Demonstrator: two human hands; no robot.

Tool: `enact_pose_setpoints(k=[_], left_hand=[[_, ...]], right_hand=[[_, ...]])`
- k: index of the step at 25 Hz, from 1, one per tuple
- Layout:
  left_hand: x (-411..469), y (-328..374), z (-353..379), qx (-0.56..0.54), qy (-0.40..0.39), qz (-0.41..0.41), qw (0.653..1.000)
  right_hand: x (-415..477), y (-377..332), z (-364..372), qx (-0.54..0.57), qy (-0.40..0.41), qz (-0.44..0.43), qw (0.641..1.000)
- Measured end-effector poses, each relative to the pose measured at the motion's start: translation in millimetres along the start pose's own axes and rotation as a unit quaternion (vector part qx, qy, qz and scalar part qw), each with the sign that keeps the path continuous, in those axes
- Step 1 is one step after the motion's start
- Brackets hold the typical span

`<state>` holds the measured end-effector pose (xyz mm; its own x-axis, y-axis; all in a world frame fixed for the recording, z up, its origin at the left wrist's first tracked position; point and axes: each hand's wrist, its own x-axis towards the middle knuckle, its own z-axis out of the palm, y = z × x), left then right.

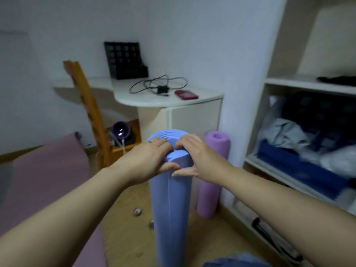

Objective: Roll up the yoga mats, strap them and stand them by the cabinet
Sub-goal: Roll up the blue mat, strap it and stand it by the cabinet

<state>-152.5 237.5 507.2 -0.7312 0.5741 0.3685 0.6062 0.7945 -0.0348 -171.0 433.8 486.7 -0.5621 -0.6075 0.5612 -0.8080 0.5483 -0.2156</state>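
A rolled blue yoga mat [171, 209] stands upright on the wooden floor in the middle of the view. Both hands hold its top end. My left hand [148, 160] grips the left side, fingers curled over the rim and thumb on the outer layer. My right hand [194, 157] grips the right side the same way, its thumb beside the mat's loose edge. A rolled purple yoga mat [212, 180] stands upright just behind and to the right, against the white cabinet [194, 116]. No strap is visible on either roll.
A pinkish mat [44, 180] lies flat on the floor at left. A wooden chair [90, 112] leans by the desk [165, 97], which holds cables and a red phone. Open shelves [308, 151] with clothes fill the right. Two small metal objects [137, 211] lie on the floor.
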Motion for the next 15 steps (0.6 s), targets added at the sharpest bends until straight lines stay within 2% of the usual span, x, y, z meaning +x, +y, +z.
enact_pose_setpoints(k=[3,7,11,15], left_hand=[[62.1,26.2,-34.2,-0.021,0.018,0.003,1.0],[127.8,62.9,-69.4,-0.017,0.05,0.03,0.998],[182.4,85.2,-90.1,0.017,0.091,0.031,0.995],[236.8,94.8,-97.7,0.004,0.105,0.017,0.994]], right_hand=[[-5.3,11.6,-64.5,-0.034,0.06,0.057,0.996],[-11.5,27.8,-131.5,-0.072,0.099,0.144,0.982],[-17.2,50.6,-192.5,-0.143,0.087,0.186,0.968],[-24.0,100.7,-252.4,-0.22,0.045,0.299,0.927]])
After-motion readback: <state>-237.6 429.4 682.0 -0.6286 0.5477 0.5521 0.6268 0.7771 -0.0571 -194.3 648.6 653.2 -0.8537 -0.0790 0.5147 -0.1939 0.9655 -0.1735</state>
